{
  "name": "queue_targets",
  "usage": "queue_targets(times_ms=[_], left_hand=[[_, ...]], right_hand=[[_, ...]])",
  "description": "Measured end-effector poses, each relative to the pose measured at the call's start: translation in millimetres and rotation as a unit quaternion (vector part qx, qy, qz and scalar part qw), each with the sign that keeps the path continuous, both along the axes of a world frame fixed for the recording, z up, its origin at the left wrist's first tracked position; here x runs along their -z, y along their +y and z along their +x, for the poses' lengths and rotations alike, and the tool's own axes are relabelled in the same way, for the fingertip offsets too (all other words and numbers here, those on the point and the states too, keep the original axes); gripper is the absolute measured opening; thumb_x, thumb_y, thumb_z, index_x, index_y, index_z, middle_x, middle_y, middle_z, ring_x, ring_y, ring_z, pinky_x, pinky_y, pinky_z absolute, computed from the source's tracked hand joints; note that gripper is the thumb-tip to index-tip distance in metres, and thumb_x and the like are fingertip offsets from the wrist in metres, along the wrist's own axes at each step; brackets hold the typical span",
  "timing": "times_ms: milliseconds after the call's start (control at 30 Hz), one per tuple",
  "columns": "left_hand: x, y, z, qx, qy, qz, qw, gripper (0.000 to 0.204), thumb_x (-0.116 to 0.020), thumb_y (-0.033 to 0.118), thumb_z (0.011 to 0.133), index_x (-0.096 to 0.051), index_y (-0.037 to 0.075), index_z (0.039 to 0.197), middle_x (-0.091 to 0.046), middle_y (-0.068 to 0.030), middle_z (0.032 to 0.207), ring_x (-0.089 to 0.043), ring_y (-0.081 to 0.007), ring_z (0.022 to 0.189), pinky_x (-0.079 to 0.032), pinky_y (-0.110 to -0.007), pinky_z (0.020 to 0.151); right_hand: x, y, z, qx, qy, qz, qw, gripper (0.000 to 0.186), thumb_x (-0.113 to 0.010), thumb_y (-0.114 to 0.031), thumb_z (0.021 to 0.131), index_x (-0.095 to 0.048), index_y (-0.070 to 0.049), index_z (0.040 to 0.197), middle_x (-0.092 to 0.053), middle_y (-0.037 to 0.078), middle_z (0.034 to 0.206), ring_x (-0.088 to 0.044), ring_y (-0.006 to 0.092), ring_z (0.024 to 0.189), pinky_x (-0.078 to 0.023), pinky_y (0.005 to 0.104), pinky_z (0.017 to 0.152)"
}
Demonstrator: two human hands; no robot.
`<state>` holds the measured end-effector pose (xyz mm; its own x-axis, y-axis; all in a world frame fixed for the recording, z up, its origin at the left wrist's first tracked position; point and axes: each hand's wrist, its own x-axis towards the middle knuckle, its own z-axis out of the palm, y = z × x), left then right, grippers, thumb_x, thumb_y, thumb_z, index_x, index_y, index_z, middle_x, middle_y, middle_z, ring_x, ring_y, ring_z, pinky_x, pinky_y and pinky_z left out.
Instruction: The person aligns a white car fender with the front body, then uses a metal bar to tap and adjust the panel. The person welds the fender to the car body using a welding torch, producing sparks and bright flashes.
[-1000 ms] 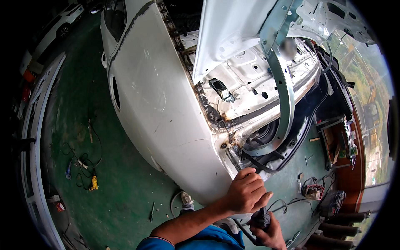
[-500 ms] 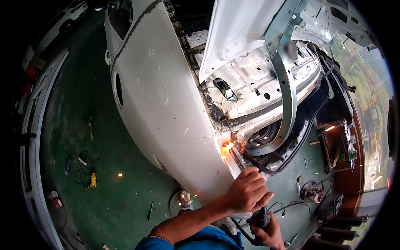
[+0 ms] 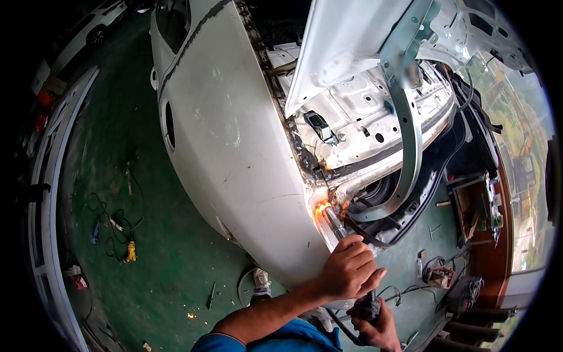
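Note:
My left hand [image 3: 349,273] is wrapped around the front of a slim power grinder [image 3: 335,224]. The tool's metal tip presses on the torn seam at the rear edge of a white car body panel [image 3: 234,146]. Orange sparks [image 3: 321,206] glow at the contact point. My right hand [image 3: 380,328], lower down, grips the dark rear body of the same tool, where a hose or cable leads off. A raised white boot lid [image 3: 346,47] and a grey-green bracket [image 3: 410,129] hang above the open boot cavity.
The green floor holds tangled cables and a yellow item [image 3: 130,251] at the left. A shoe [image 3: 262,283] stands below the panel. Small power tools [image 3: 440,274] and a wooden stand [image 3: 469,205] lie at the right, and a long white panel [image 3: 53,193] at the far left.
A second ago the tool gave no sparks. Sparks appeared half a second ago and still burn at the seam. My left hand has slid back slightly along the tool.

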<state>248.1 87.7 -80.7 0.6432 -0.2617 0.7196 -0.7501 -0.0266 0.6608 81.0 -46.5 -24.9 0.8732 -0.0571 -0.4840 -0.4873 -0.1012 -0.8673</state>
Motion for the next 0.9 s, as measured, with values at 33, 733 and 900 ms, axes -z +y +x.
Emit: queue_targets(times_ms=[33,733,900], left_hand=[[-0.2,-0.1,0.3,-0.002,0.000,-0.001,1.000,0.019,-0.072,0.014,0.084,-0.062,0.007,0.070,-0.059,-0.0050,0.073,-0.061,-0.0239,0.081,-0.045,-0.045,0.094],[-3.9,0.3,0.5,-0.001,0.014,-0.016,1.000,0.019,-0.075,0.012,0.083,-0.062,0.004,0.072,-0.055,-0.0090,0.074,-0.057,-0.0272,0.076,-0.048,-0.046,0.090],[0.4,-1.6,-1.3,0.010,0.025,-0.023,0.999,0.020,-0.075,0.012,0.082,-0.061,0.003,0.071,-0.055,-0.0095,0.075,-0.057,-0.0280,0.076,-0.047,-0.048,0.091]], right_hand=[[0.6,-0.8,-0.2,-0.002,0.005,-0.005,1.000,0.040,-0.069,-0.007,0.093,-0.054,-0.002,0.129,-0.066,0.002,0.100,-0.058,0.0088,0.079,-0.049,0.0246,0.072],[1.1,0.2,-1.3,0.000,0.020,-0.010,1.000,0.043,-0.065,0.001,0.092,-0.051,0.003,0.132,-0.062,0.003,0.105,-0.059,0.0105,0.091,-0.049,0.0274,0.083],[3.9,1.1,-4.0,0.018,0.002,0.005,1.000,0.041,-0.064,0.001,0.092,-0.051,0.005,0.131,-0.063,0.002,0.103,-0.060,0.0117,0.092,-0.049,0.0279,0.084]])
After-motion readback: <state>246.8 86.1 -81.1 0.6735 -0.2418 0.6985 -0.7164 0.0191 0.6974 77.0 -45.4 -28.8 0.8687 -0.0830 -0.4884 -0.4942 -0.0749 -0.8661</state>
